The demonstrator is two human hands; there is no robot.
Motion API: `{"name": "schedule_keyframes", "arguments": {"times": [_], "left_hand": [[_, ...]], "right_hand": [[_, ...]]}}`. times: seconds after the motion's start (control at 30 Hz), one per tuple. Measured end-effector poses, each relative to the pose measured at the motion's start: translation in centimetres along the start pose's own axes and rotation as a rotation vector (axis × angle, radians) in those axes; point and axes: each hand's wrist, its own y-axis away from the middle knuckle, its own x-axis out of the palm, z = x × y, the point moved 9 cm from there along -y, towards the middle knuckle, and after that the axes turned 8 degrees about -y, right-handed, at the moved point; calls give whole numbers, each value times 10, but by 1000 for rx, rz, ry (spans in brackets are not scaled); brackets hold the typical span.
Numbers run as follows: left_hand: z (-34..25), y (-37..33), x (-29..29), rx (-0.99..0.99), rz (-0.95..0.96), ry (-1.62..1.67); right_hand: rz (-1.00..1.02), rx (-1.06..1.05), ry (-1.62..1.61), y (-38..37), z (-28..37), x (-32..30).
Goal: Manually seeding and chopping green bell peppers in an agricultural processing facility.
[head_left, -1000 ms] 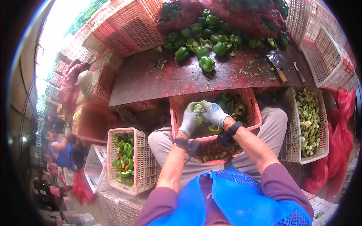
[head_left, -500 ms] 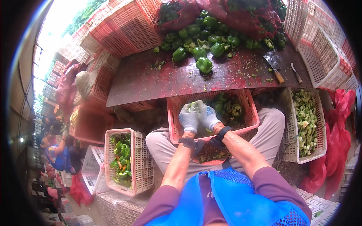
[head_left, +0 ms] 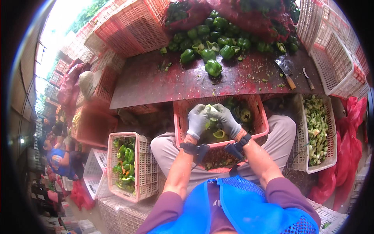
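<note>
Grip: two-handed, gloved; left hand [head_left: 198, 121] and right hand [head_left: 228, 121] meet at the fingertips, both closed on one pale-green pepper piece [head_left: 212, 112]. Fine detail of the piece is hidden by the fingers.

Position: piece above the pink crate [head_left: 177, 126], between the knees. Judged step: working the piece with the fingers. Best handling, by judgement: left hand steadies, right thumb does the pressing; pressure short and close to the fingertips, since the flesh probably snaps under a hard squeeze. Hands best kept low and inside the rim, so crumbs drop in. Damp gloves may slip; a full pad contact is safer than a pinch at the edge.

Crate contents: dark green peppers [head_left: 245, 114] and a pale cut piece.

To either side: left crate [head_left: 146, 165], with cut green and orange peppers; right crate [head_left: 332, 156], with pale green cores.

Beyond: table [head_left: 152, 87], bearing a cleaver [head_left: 287, 72] and knife [head_left: 308, 78], both well apart from the hands; whole peppers; red net sacks [head_left: 259, 17] at the back.
</note>
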Motion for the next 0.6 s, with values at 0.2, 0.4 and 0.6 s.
{"name": "schedule_keyframes", "arguments": {"times": [0.2, 0.4, 0.6], "left_hand": [[-16, 6, 1, 266, -92, -928], [22, -44, 13, 107, 114, -1226], [-28, -195, 33, -17, -87, -854]], "right_hand": [[91, -319, 1496, -7, 19, 5], [-113, -376, 1589, -14, 89, -77], [-525, -455, 1941, 68, 218, -198]]}}
